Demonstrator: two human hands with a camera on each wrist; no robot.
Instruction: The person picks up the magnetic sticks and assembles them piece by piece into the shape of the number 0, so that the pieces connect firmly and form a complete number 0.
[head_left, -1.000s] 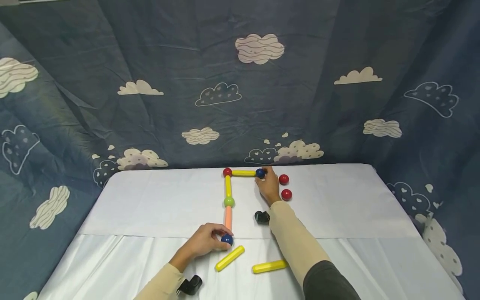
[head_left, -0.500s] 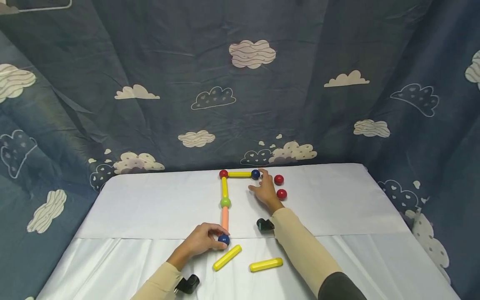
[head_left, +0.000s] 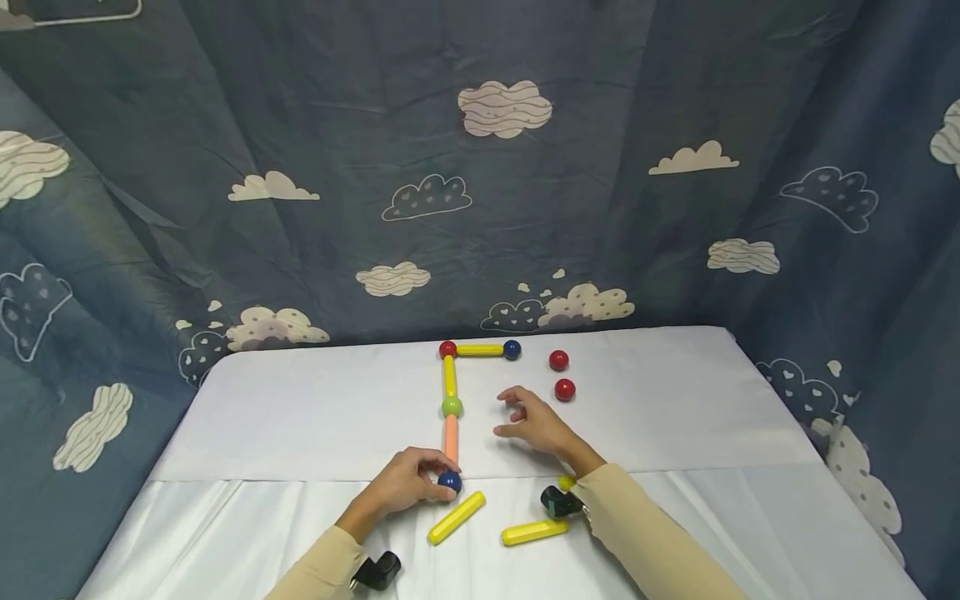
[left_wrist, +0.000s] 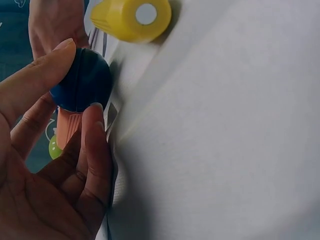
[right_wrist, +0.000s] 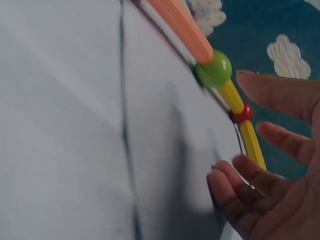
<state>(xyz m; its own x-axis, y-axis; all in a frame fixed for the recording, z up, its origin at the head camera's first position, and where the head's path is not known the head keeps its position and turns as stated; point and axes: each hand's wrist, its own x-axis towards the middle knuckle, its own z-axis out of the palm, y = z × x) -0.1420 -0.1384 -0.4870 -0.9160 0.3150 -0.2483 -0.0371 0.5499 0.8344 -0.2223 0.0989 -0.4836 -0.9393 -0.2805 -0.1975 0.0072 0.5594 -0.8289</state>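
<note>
My left hand [head_left: 407, 483] pinches a dark blue ball [left_wrist: 85, 82] between thumb and fingers at the near end of a chain on the table. From that ball an orange rod [head_left: 451, 439] runs away to a green ball [head_left: 452, 407]. Beyond it a yellow rod [head_left: 450, 377] reaches a red ball [head_left: 447, 349] at the corner. Another yellow rod [head_left: 480, 350] leads right from there to a second blue ball [head_left: 512, 350]. My right hand [head_left: 538, 425], fingers spread and loosely bent, holds nothing over the table right of the green ball.
Two loose red balls [head_left: 558, 360] lie at the back right. In front are a slanted yellow rod [head_left: 457, 518] and another yellow rod [head_left: 535, 532]. A further yellow piece [head_left: 567, 482] peeks out beside the right wrist's black camera [head_left: 561, 502]. A dark cloud-print curtain [head_left: 405, 250] hangs behind.
My right hand has let go of the far blue ball and come back toward me, leaving the ball at the rod's end. My left hand stays on the near blue ball.
</note>
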